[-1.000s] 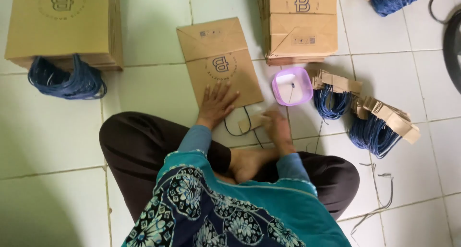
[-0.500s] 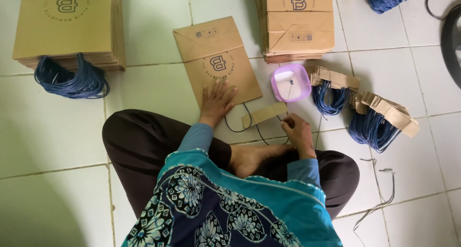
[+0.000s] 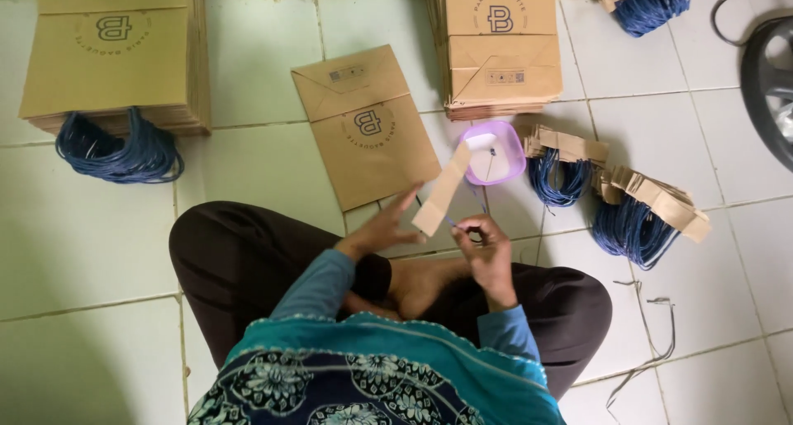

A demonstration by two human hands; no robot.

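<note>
While the right hand (image 3: pixel 487 247) pinches it, the cardboard strip (image 3: pixel 443 189) slants up-right (long axis) — left hand (image 3: pixel 382 227) spread.

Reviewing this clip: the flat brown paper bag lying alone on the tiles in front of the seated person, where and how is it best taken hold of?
Probably by the near bottom edge of the flat paper bag, coming from the person's side: it lies flat, turned askew, nothing on it, and that edge is closest to the left hand.

One flat brown paper bag (image 3: pixel 368 126) lies between two stacks of brown bags, far-left (image 3: pixel 111 53) and upper-middle (image 3: pixel 500 45).
</note>
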